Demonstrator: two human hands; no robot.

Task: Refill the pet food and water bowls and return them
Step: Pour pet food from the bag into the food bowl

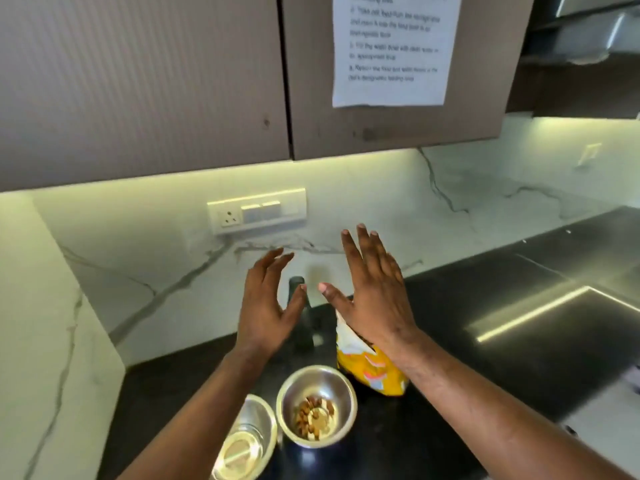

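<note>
Two steel bowls stand on the black counter (166, 386). The food bowl (317, 405) holds some brown kibble at its bottom. Left of it, the water bowl (247, 441) holds clear water and is partly cut off by my left forearm. A yellow pet food bag (372, 370) stands behind the food bowl, its open top partly hidden by my right wrist. A dark bottle (302, 317) stands between my hands. My left hand (266, 306) and my right hand (372, 289) are raised above the counter with fingers spread, holding nothing.
A marble backsplash with a socket panel (257, 210) runs behind the counter. Wall cabinets hang overhead, one bearing a printed instruction sheet (393, 50). A white wall stands at the left. A shiny steel surface (554, 306) lies to the right.
</note>
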